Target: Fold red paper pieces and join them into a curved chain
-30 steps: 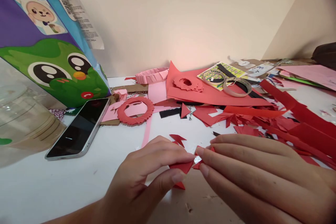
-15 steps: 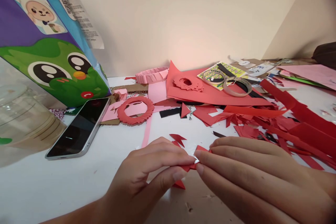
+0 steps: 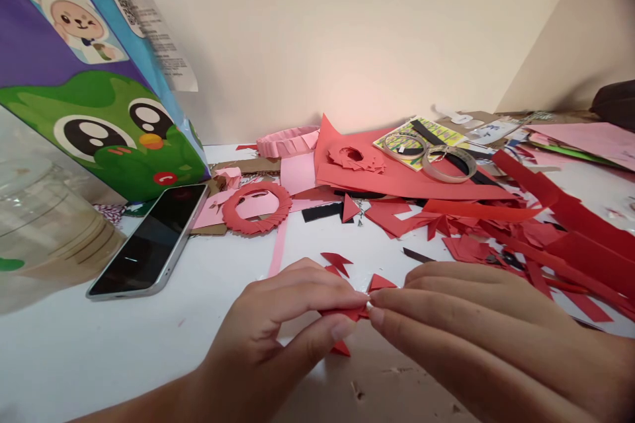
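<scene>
Paper, a small red folded piece [image 3: 342, 312], sits low in the middle, pinched between the thumb and forefinger of the left hand [image 3: 278, 307], the gap between them only as wide as the paper. The right hand [image 3: 476, 324] lies opposite, fingers close together, its thumb near the forefinger just beside the left fingertip; whether it grips the paper's end I cannot tell (a white speck shows between the tips, too small to make out).

Another red scrap [image 3: 337, 263] lies just beyond the left hand. Beneath the hands is a brownish surface [image 3: 381, 380] with scuffs, and around it a white tabletop [image 3: 163, 344]. A dark-screened phone [image 3: 151, 244] rests to the left, near a clear cup [image 3: 54, 231] and a tilted-looking box [image 3: 124, 132] printed with a green cartoon bird. Farther back lie a red pleated ring [image 3: 255, 227], a pink pleated ring [image 3: 288, 143] and red sheets [image 3: 397, 188] bearing a tape roll [image 3: 449, 178]. Red strips [image 3: 590, 231] heap up at right, and a pale wall [image 3: 347, 33] closes the background.
</scene>
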Action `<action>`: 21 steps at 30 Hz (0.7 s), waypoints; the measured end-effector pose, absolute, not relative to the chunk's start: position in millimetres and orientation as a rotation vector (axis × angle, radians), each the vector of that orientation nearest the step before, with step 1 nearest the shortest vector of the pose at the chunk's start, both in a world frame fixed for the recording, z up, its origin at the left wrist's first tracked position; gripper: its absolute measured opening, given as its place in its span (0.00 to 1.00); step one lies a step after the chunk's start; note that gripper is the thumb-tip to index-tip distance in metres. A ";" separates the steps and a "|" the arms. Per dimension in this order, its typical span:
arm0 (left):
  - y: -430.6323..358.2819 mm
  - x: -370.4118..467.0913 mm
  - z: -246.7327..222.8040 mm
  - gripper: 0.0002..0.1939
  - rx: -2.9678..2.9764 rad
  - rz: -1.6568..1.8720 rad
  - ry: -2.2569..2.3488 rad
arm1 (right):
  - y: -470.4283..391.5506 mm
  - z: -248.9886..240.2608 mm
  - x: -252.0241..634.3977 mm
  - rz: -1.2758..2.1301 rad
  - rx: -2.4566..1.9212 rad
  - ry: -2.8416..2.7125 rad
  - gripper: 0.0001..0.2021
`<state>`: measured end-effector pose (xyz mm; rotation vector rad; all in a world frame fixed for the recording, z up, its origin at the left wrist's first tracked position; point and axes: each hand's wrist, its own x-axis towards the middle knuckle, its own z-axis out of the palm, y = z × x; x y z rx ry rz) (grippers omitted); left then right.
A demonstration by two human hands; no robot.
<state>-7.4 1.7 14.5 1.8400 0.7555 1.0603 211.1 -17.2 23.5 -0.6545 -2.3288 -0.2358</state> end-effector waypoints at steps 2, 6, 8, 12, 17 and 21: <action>1.8 -7.6 14.1 0.15 1.825 1.043 0.761 | -18.0 20.6 211.9 -0.291 -0.643 -2.340 0.13; 0.6 -7.8 12.9 0.12 1.751 0.977 0.765 | -19.5 20.2 212.1 -0.251 -0.635 -2.340 0.19; -1.6 -6.8 12.6 0.09 1.647 0.949 0.789 | -18.7 22.5 210.5 -0.140 -0.661 -2.346 0.21; -6.8 -3.9 12.8 0.05 1.430 0.955 0.892 | -12.2 27.8 205.2 0.297 -0.765 -2.274 0.11; -7.2 -6.2 8.6 0.06 1.419 1.031 0.945 | -5.1 30.9 200.5 0.830 -1.053 -1.940 0.03; -5.8 -9.9 5.1 0.05 1.439 1.020 0.938 | -5.9 30.7 198.9 1.069 -1.143 -1.890 0.07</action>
